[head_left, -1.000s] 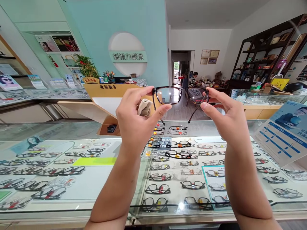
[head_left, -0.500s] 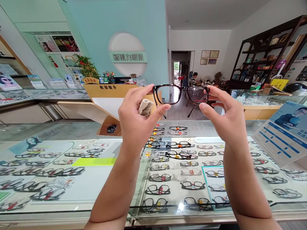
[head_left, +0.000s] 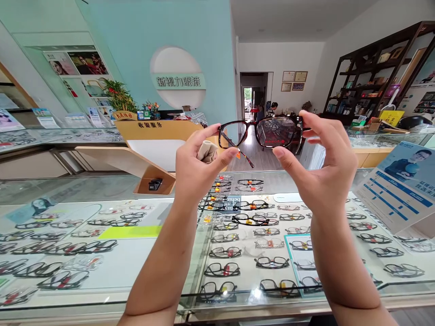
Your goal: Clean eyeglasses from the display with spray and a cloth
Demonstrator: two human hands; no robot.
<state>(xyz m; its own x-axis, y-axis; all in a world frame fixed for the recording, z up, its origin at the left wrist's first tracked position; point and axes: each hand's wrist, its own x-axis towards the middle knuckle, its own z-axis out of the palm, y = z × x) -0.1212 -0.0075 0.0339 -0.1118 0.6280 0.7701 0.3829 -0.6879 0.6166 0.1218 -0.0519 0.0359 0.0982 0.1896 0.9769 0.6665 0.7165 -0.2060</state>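
Note:
I hold a pair of dark tortoiseshell glasses (head_left: 261, 132) up in front of me with both hands. My left hand (head_left: 195, 167) pinches the frame's left end between thumb and forefinger, and a beige cloth (head_left: 207, 151) is tucked in its palm. At the right lens, my right hand (head_left: 319, 167) grips the rim, forefinger on top and thumb below. The temple arms hang folded behind the lenses, and an orange tag shows on one of them. Below my arms stretches a glass display counter (head_left: 136, 190).
Inside the glass counter lie several rows of spectacle frames (head_left: 251, 219). A wooden cashier desk (head_left: 149, 136) stands behind it. A blue leaflet stand (head_left: 397, 185) sits on the counter at right. Dark shelving (head_left: 370, 77) lines the right wall. A person (head_left: 272, 109) sits far back.
The glasses have turned and shifted slightly right and up; the right lens now faces me more squarely. The camera view has also drifted a little.

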